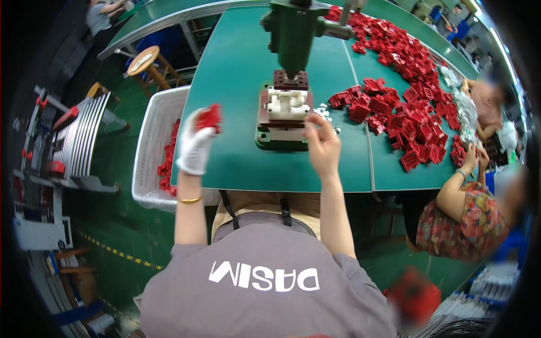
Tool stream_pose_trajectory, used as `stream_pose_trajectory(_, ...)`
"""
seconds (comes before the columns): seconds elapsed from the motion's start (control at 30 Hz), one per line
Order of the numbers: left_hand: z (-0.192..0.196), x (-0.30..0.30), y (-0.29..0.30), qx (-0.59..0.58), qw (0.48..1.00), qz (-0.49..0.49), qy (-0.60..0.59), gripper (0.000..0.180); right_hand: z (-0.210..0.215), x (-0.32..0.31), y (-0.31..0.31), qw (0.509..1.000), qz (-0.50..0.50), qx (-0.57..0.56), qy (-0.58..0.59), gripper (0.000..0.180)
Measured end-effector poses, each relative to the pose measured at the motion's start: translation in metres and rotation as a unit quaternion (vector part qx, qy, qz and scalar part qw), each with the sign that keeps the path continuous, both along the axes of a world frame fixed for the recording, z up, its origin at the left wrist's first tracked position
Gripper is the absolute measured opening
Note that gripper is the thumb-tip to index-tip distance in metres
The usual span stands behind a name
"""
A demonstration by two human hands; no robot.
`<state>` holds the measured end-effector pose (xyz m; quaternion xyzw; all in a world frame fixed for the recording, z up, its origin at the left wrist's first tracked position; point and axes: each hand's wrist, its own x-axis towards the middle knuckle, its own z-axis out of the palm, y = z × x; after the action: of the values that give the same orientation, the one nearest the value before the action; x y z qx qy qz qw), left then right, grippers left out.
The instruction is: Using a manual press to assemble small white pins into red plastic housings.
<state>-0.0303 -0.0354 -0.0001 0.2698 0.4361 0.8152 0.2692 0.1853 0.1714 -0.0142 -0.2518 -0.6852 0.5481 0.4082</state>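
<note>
My left hand [195, 147], in a white glove, is closed around a red plastic part [209, 118] left of the press, above the edge of the table. My bare right hand [324, 147] is at the front right corner of the white fixture [289, 105]. Its thumb and forefinger are drawn together; anything between them is too small to make out. The fixture sits on the base of a green hand press [291, 39], under its ram. Small white pieces [323, 111] lie on the table just beyond my right hand.
Red plastic parts [414, 129] are heaped along the right of the green table [236, 73]. A white crate [144, 149] with red parts stands at the table's left edge, near a wooden stool [144, 60]. Co-workers [465, 211] sit at the right side.
</note>
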Motion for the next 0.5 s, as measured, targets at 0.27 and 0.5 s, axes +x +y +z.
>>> stream_pose_trajectory(0.27,-0.118,-0.131,-0.151,-0.4,0.802,0.43,0.11,0.076,-0.04,0.029,0.132,0.917,-0.343,0.153,-0.137,0.054)
stream_pose_trajectory(0.5,-0.067,-0.055,-0.089,-0.384,0.833,0.348,0.191,0.054,-0.052,0.031,0.153,0.863,-0.358,0.234,-0.268,0.026)
